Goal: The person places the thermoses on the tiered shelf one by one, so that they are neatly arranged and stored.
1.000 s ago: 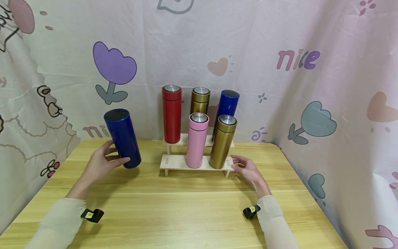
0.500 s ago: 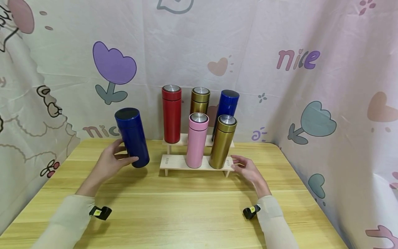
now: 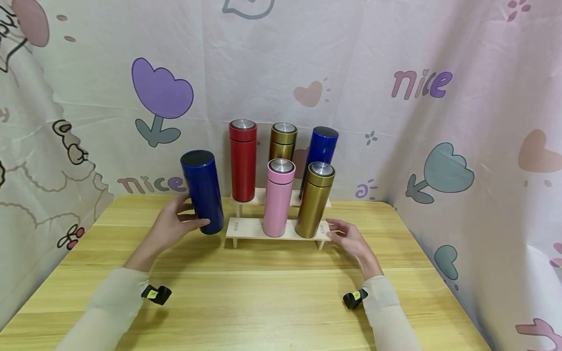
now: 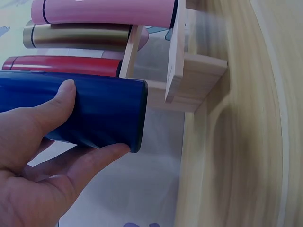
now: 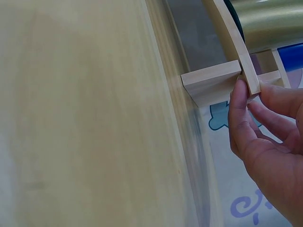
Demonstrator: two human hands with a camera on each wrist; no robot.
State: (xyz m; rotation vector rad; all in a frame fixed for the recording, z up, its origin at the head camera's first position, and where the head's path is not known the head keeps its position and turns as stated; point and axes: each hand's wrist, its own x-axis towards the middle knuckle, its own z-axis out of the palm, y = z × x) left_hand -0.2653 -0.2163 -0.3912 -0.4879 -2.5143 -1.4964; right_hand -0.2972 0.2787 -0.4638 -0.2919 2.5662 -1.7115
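My left hand (image 3: 173, 226) grips a dark blue thermos bottle (image 3: 204, 195) low on its body, thumb on the near side. The bottle leans slightly to the left; in the left wrist view its base (image 4: 141, 116) hangs clear of the table. It is just left of a two-tier wooden rack (image 3: 246, 228). My right hand (image 3: 349, 239) pinches the right end of the lower shelf (image 5: 246, 71) between thumb and fingers. On that shelf stand a pink thermos (image 3: 277, 207) and a gold thermos (image 3: 313, 207).
The upper shelf bears a red thermos (image 3: 243, 165), another gold one (image 3: 283, 141) and another blue one (image 3: 322, 146), partly hidden by the front bottles. A printed curtain (image 3: 351, 73) hangs behind the wooden table (image 3: 263, 302).
My left hand has carried the blue thermos rightward, closer to the rack's left end. My right hand and the bottles on the rack have stayed in place.
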